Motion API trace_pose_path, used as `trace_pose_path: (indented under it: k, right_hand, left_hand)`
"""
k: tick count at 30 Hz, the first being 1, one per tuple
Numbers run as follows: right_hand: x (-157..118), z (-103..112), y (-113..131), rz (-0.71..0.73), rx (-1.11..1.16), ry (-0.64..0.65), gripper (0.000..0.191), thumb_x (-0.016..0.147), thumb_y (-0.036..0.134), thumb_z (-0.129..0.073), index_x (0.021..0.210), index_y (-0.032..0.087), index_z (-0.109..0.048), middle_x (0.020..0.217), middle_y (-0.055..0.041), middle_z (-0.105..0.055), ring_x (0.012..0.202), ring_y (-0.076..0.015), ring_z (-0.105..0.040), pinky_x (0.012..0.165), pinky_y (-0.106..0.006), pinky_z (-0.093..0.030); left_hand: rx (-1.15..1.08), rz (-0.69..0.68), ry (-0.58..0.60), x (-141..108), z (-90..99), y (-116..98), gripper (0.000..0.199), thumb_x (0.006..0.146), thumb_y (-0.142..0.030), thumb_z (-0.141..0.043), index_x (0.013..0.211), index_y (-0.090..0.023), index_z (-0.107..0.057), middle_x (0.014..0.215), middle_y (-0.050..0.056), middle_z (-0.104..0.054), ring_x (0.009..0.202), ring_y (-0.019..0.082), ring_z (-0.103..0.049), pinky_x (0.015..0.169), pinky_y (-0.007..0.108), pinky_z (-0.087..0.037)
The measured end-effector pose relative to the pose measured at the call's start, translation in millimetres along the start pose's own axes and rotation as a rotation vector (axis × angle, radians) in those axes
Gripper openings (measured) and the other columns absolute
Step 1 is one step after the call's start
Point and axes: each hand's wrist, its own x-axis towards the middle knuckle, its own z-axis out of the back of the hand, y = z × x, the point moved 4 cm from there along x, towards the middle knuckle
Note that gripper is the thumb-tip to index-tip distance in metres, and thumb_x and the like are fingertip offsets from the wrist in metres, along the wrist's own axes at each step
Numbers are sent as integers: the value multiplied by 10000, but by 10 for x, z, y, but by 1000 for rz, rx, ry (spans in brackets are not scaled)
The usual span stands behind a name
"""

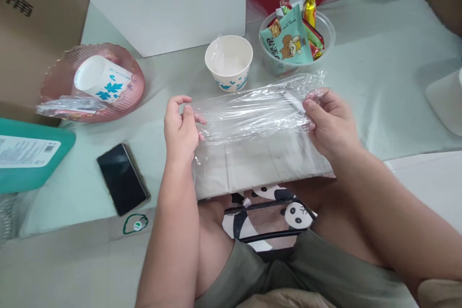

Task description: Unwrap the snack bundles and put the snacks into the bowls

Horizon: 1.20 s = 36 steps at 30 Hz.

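A clear plastic bag or film [252, 110] is stretched between my two hands above the table's front edge. My left hand [181, 127] pinches its left end between thumb and fingers. At the right end, my right hand [330, 120] grips the crinkled plastic with thumb and fingertips. Just behind the plastic stands a white paper cup [230, 62] with blue leaves, upright, with some clear film inside its rim. Another paper cup [103, 77] lies tilted in a pink ribbed bowl [139, 79] on the left, beside a folded clear wrapper [70, 105].
A phone [122, 179] lies at the front left, near a green container [32, 154]. Behind are a white box [173, 5] and a clear tub [327, 33] of wrapped snacks [288, 38]. White containers [447, 101] stand at the right. A panda-print item [267, 221] is below the table edge.
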Motion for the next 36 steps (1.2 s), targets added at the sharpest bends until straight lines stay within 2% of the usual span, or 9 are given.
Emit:
trace_pose_path:
  k: [4, 8, 13, 17, 21, 24, 26, 30, 36]
  right_hand:
    - [67, 75, 9, 92, -16, -61, 335, 772, 453, -817, 821, 269, -542, 775, 11, -524, 614, -125, -488, 537, -284, -448]
    - [104, 83, 34, 77, 120, -53, 394, 729, 476, -818, 852, 278, -500, 937, -13, -658, 856, -205, -664, 772, -385, -563]
    - [109, 96, 50, -79, 178, 79, 347, 787, 469, -760, 872, 290, -475, 776, 37, -582, 586, -147, -537, 563, -320, -469]
    - [3, -54, 13, -288, 168, 287, 384, 741, 465, -793, 911, 287, -498, 699, 57, -569, 439, -97, -386, 423, -266, -328]
    - [-134, -290, -62, -468, 169, 396, 402, 689, 392, -841, 913, 250, -539, 677, 43, -622, 468, -103, -497, 412, -234, -368]
    - [-150, -352, -118, -529, 185, 373, 411, 713, 394, -847, 989, 246, -581, 739, 16, -679, 518, -128, -578, 463, -257, -454]
    - [-126, -338, -129, -506, 273, 318, 488, 744, 503, -824, 1086, 265, -570, 835, -8, -725, 597, -168, -655, 550, -305, -534]
    - [-135, -333, -132, -435, 407, 293, 732, 766, 686, -753, 1328, 312, -471, 996, -47, -766, 903, -261, -763, 777, -401, -609]
    - [-314, -487, -180, -411, 272, 439, 1094, 750, 477, -857, 1601, 356, -180, 927, -15, -754, 805, -243, -760, 815, -450, -616]
  left_hand:
    - [-90, 12, 114, -50, -55, -64, 114, 933, -311, -682, 1004, -264, -606, 520, -75, -574, 293, 74, -371, 302, 203, -206]
    - [-308, 32, 250, -151, -48, -209, 170, 889, -319, -721, 1012, -297, -606, 465, -86, -538, 300, 115, -415, 339, 226, -310]
    - [-442, 104, 412, -172, -64, -299, 299, 873, -563, -663, 1059, -330, -639, 353, -106, -400, 236, 124, -279, 315, 252, -279]
    - [-325, 340, 509, -137, -219, -123, 552, 862, -736, -551, 947, -207, -682, 585, 30, -648, 446, 161, -611, 409, 251, -448]
    - [-129, 477, 899, -301, -450, 58, 608, 708, -696, -771, 972, -150, -735, 893, 157, -780, 786, 289, -791, 554, 313, -587]
    - [-29, 485, 1111, -457, -546, 103, 411, 670, -467, -893, 886, -153, -741, 904, 131, -801, 776, 234, -793, 575, 247, -578]
    - [-65, 460, 1052, -473, -573, 82, 310, 708, -385, -878, 828, -161, -700, 854, 83, -801, 722, 173, -780, 573, 197, -568]
    - [-221, 421, 715, -381, -578, 23, 244, 792, -334, -776, 859, -193, -588, 832, 14, -795, 689, 141, -777, 543, 166, -574]
    - [-266, 301, 456, -285, -596, 48, 186, 879, -333, -704, 900, -224, -554, 789, -35, -772, 649, 107, -761, 531, 152, -576]
